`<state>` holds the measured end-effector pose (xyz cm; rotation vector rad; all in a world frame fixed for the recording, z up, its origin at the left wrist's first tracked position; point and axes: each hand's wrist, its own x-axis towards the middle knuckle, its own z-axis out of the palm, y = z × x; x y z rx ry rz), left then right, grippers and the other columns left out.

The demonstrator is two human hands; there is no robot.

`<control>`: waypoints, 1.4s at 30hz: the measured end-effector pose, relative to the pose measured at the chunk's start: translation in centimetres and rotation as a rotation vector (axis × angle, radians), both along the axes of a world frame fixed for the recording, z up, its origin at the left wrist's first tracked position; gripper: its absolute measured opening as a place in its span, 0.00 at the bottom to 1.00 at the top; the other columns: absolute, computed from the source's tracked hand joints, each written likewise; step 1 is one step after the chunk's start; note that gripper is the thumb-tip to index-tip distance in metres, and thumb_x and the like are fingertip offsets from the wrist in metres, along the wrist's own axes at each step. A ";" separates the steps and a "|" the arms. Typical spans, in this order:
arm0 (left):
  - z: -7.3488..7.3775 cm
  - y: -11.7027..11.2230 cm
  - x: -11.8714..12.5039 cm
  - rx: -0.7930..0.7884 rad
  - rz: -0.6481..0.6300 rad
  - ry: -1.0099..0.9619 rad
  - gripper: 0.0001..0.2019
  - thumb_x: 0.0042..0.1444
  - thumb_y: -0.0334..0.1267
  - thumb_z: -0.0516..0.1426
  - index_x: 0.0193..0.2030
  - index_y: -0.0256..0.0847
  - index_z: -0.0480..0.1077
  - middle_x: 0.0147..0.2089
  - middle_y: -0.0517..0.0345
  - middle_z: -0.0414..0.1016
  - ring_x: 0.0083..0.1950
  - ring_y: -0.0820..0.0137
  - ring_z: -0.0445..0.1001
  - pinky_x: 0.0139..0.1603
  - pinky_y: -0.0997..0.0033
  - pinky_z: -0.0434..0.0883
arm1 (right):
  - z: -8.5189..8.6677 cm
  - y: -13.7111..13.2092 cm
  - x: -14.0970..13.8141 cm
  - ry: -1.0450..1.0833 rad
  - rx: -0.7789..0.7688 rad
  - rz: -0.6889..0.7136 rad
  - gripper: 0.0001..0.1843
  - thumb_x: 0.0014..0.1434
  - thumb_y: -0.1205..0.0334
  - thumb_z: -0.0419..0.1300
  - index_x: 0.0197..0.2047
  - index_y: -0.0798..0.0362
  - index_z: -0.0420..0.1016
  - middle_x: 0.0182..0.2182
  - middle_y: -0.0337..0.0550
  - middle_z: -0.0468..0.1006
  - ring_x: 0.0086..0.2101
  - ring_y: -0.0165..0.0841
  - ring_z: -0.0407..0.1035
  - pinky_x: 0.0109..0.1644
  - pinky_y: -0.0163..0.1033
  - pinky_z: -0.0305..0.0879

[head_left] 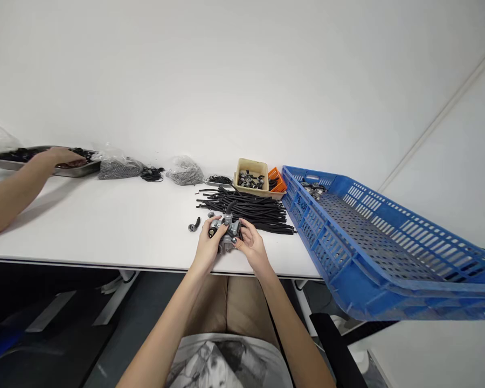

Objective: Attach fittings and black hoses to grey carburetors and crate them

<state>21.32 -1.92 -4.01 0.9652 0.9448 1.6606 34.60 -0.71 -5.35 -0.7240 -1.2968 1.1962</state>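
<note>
A grey metal carburetor is held near the table's front edge, with a black rubber piece rising from its top. My left hand is closed around its left side, thumb on top. On the right side, the fingers of my right hand grip the same carburetor, the thumb against its front. Just behind it lies a spread pile of black rubber hoses. A small cap with a short black bent tube rests on the table to the left of my left hand.
A blue plastic crate holding metal parts stands at right. Behind the hoses are a beige bin of small parts and an orange basket. Plastic bags line the back. At far left another person's hand reaches into a metal tray.
</note>
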 end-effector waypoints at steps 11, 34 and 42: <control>-0.3 0.2 -0.1 0.008 -0.037 0.008 0.27 0.48 0.48 0.67 0.54 0.42 0.70 0.41 0.57 0.78 0.38 0.71 0.75 0.40 0.72 0.69 | -0.2 0.0 -0.2 0.007 -0.013 -0.051 0.37 0.41 0.61 0.72 0.55 0.49 0.66 0.44 0.45 0.78 0.48 0.40 0.73 0.60 0.47 0.65; -0.3 0.5 -0.1 -0.037 -0.029 -0.085 0.27 0.46 0.52 0.68 0.51 0.40 0.74 0.47 0.52 0.80 0.46 0.65 0.77 0.43 0.72 0.72 | 0.1 -0.2 -0.2 0.033 -0.047 -0.115 0.32 0.38 0.62 0.74 0.48 0.49 0.70 0.34 0.39 0.79 0.40 0.38 0.76 0.55 0.49 0.68; 0.8 -0.2 -0.8 -0.206 -0.247 -0.244 0.19 0.51 0.50 0.64 0.40 0.36 0.76 0.37 0.49 0.82 0.37 0.60 0.81 0.33 0.68 0.77 | 3.8 0.0 3.1 -0.086 0.130 -0.226 0.20 0.54 0.50 0.67 0.47 0.50 0.78 0.42 0.47 0.81 0.45 0.38 0.75 0.53 0.45 0.70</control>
